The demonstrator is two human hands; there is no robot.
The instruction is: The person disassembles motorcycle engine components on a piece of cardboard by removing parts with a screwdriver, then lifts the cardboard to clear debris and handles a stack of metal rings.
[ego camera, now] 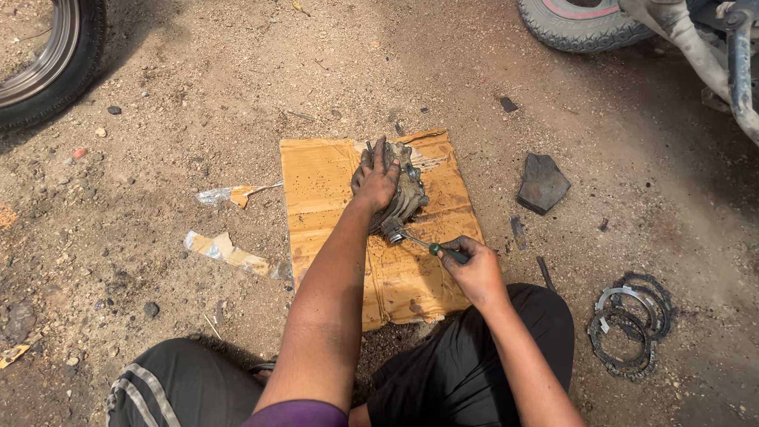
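Head view, work surface: a flattened sheet of cardboard (324,182) lies on the dirt ground, and a grimy metal engine part (405,194) sits on its upper middle.
Head view, left hand: the left hand (375,178) lies spread over the top of the engine part, fingers extended and pressing down, gripping nothing but pinning the part to the cardboard.
Head view, right hand: the right hand (472,265) is curled closed around the green handle of a screwdriver (419,243), whose shaft runs up and left to the near lower edge of the part, where the tip meets a fitting.
Head view, surroundings: a stack of toothed clutch rings (630,320) rests on the ground well apart to the right, a dark flat stone (542,183) lies just off the cardboard, torn tape scraps (225,249) lie to the left, and tyres show at both upper corners.
Step in hand: by my judgement, working a fastener or fitting on the part's near edge.
Next move calls for: steady downward hold from the left hand while the right turns or levers the tool without slipping off.
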